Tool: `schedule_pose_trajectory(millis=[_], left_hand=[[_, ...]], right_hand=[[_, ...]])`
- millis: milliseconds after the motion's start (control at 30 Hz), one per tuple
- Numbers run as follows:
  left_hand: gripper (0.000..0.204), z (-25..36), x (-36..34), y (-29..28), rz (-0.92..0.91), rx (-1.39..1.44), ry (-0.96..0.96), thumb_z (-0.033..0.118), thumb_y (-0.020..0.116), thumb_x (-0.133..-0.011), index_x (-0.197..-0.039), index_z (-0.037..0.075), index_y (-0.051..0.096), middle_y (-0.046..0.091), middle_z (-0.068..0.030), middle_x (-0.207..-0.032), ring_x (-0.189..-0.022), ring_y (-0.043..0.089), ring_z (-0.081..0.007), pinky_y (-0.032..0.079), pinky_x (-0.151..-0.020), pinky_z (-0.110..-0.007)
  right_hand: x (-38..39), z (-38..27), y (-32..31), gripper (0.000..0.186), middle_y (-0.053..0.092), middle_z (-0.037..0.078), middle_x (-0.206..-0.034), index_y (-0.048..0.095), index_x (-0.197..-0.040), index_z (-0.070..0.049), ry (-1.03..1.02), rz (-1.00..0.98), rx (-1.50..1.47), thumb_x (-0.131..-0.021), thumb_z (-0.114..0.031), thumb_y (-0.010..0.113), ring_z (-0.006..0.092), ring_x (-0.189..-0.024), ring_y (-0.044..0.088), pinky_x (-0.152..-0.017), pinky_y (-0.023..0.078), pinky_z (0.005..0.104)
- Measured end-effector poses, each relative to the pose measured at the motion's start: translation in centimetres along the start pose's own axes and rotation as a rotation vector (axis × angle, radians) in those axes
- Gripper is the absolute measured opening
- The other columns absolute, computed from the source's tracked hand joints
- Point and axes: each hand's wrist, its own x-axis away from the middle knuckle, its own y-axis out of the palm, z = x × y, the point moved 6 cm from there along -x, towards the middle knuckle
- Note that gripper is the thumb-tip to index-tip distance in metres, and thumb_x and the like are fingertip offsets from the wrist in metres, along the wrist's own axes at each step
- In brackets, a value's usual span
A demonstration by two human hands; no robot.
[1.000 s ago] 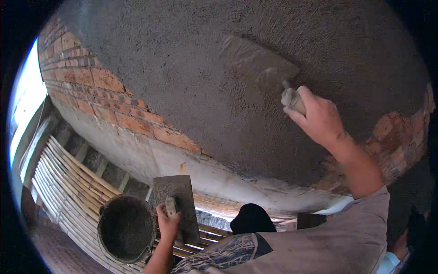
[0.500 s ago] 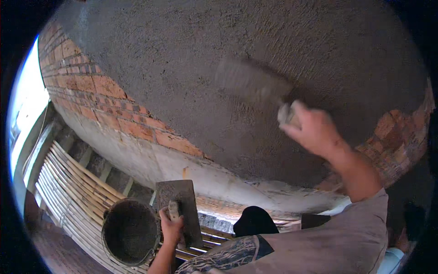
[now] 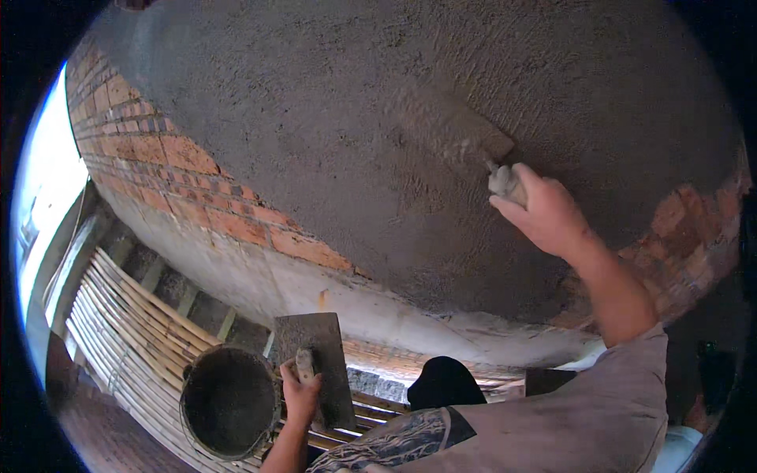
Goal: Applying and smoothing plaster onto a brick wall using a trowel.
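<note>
My right hand (image 3: 544, 209) is closed round the handle of a plastering trowel (image 3: 457, 130), whose long blade lies against wet grey plaster (image 3: 315, 150) on the wall. The blade's far end blends into the plaster colour. Lower down, my left hand (image 3: 301, 398) grips the handle of a rectangular plastering board (image 3: 335, 370), held tilted with its handle side toward me. Just left of that hand stands a dark bucket (image 3: 230, 402) with a wire handle; its inside is coated grey and too dark to make out well.
Bare brick (image 3: 189, 189) borders the plaster on the left, with more brick (image 3: 678, 229) at the right. A pale smooth band (image 3: 268, 276) runs beneath. Bamboo poles (image 3: 134, 331) form a platform under the bucket. A black rounded shape (image 3: 445, 384) sits below the wall, beside my shirt.
The trowel has shifted slightly across the plaster and is less blurred, with my right hand a little lower and to the right. The board stays in my left hand, almost unmoved.
</note>
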Motion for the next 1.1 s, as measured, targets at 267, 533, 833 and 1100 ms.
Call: schedule_pose_trajectory(millis=[267,533,833,1100], left_hand=[[0.056,1.2,1.7,0.7,-0.034,-0.028,-0.018,0.003,0.061,-0.069,-0.119,0.004,0.036,0.054,-0.0174,-0.099,-0.082,0.054,-0.0251,0.043,-0.076,-0.034],[0.051,3.0,2.8,2.5,-0.133,0.238,0.057,0.013,0.060,-0.078,-0.123,0.003,0.039,0.052,-0.0179,-0.109,-0.089,0.053,-0.0231,0.042,-0.077,-0.031],[0.041,8.3,3.1,7.3,-0.228,0.537,-0.138,0.021,0.060,-0.081,-0.114,0.001,0.048,0.054,-0.0152,-0.107,-0.092,0.053,-0.0218,0.040,-0.081,-0.030],[0.032,6.5,1.4,11.0,-0.208,0.908,-0.249,0.015,0.059,-0.081,-0.107,-0.002,0.053,0.057,-0.0140,-0.104,-0.092,0.054,-0.0202,0.041,-0.082,-0.030]], right_hand=[[2.9,0.2,10.0,0.034,0.059,0.019,-0.070,0.052,-0.095,0.000,-0.429,-0.560,0.155,-0.080,-0.031,0.057,0.0314,-0.058,0.057,-0.053,0.046,0.0388],[4.0,-8.0,11.3,0.034,0.060,0.010,-0.091,0.048,-0.110,-0.002,-0.408,-0.171,-1.168,-0.081,-0.019,0.055,0.0158,-0.071,0.055,-0.056,0.044,0.0314],[6.7,-17.0,20.3,0.039,0.056,0.013,-0.097,0.048,-0.111,-0.001,-0.703,0.156,-1.129,-0.077,-0.017,0.059,0.0269,-0.081,0.054,-0.072,0.042,0.0335],[4.3,-11.1,31.6,0.037,0.056,0.010,-0.095,0.047,-0.113,-0.001,-0.200,-0.296,-1.539,-0.081,-0.018,0.057,0.0216,-0.083,0.053,-0.076,0.042,0.0318]])
